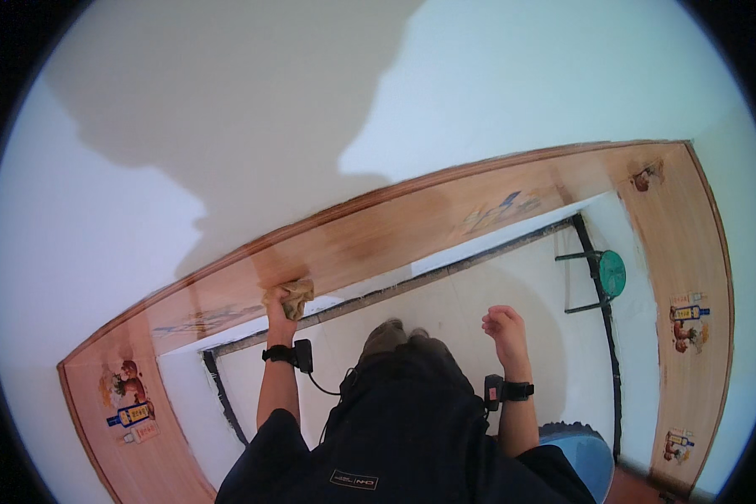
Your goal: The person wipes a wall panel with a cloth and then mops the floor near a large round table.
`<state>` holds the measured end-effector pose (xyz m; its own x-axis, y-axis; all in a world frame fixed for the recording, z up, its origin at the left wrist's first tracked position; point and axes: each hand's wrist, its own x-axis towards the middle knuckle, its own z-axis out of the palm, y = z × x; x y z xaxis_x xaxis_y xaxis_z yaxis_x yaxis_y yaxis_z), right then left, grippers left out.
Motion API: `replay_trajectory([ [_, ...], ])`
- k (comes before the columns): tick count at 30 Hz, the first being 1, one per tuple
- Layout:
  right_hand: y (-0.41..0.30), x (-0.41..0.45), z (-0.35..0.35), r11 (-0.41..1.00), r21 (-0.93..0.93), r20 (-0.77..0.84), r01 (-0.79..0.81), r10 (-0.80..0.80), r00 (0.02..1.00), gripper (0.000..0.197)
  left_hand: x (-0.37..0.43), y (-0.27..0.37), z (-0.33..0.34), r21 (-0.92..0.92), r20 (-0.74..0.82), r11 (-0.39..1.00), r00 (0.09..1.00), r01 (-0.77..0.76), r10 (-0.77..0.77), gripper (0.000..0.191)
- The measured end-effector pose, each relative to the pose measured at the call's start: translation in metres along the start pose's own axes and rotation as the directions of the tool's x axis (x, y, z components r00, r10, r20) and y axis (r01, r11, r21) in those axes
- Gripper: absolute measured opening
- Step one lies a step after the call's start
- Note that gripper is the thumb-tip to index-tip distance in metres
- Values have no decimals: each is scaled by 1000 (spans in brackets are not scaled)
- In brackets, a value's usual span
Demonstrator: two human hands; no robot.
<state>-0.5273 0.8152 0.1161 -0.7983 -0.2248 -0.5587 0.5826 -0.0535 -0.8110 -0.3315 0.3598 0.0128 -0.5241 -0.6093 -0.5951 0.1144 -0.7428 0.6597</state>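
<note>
My left hand [279,309] grips a crumpled yellowish-brown cloth [296,298] against the wood-grain wall panel [384,237], near the panel's lower edge. The panel's surface is glossy and darker in patches, with a brown trim [327,215] along its top. My right hand [505,329] hangs in the air over the pale floor [472,315], its fingers loosely curled and no object visible in it. A faded printed picture [501,211] lies on the panel farther right.
The panel band continues along the left wall [164,453] and right wall [687,252], with printed bottle pictures. A green-topped stool [612,274] stands by the right wall. Behind my right arm is a blue container [583,463] with a dark rim. Black skirting [605,327] edges the floor.
</note>
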Motion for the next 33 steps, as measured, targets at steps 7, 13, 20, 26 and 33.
replay_trajectory([
  [7,35,-2,5,991,38,-40,-131,132,990,13,-120,83,154,20,161,962,951,-271,265,27],
  [13,-12,33,96,986,-117,206,114,-88,975,12,-140,103,185,216,199,863,886,-456,418,20],
  [20,-23,27,122,961,-237,408,142,-34,912,11,-86,40,165,563,65,714,884,-416,464,11],
  [26,-1,20,88,978,-206,265,17,39,963,10,-30,-16,139,557,140,780,958,-286,252,20],
  [33,1,6,48,988,-156,118,23,-5,993,11,-19,-55,147,354,97,935,995,-20,-16,31],
])
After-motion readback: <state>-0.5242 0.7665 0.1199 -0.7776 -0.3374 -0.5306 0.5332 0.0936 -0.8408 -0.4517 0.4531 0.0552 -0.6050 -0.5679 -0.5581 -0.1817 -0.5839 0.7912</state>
